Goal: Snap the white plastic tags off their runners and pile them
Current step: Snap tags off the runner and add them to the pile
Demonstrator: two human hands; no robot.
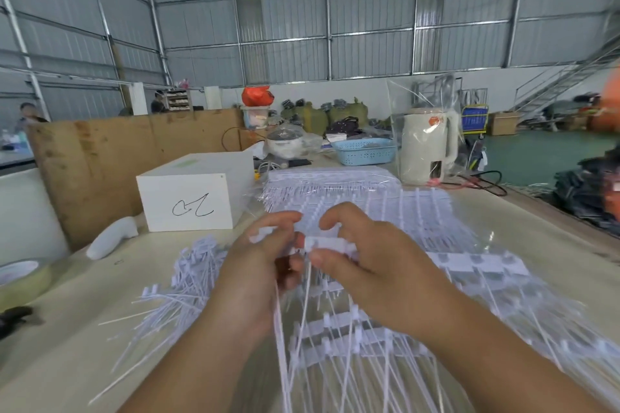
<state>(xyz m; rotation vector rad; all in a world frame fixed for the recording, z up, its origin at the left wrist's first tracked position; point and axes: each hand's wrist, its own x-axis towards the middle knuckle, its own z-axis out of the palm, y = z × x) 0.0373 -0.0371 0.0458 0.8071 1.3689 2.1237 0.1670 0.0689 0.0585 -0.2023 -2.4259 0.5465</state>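
Head view: you are working through the snapping step, your right hand (365, 265) pinching a white tag strip (327, 242) between thumb and curled fingers while your left hand (265, 265) is pinching the neighbouring tag (265, 234) and its thin tails, both just above the runner sheets (352, 342) spread before you. Left of those sheets the pile of freed tags (188, 282) is lying on the table (50, 362), and beyond them a bagged stack of untouched runners (332, 184) is waiting beside the white box (194, 191). Judging from this, your next move is calling for a short twist of the hands against each other, then a carry leftward from the sheets to the pile.
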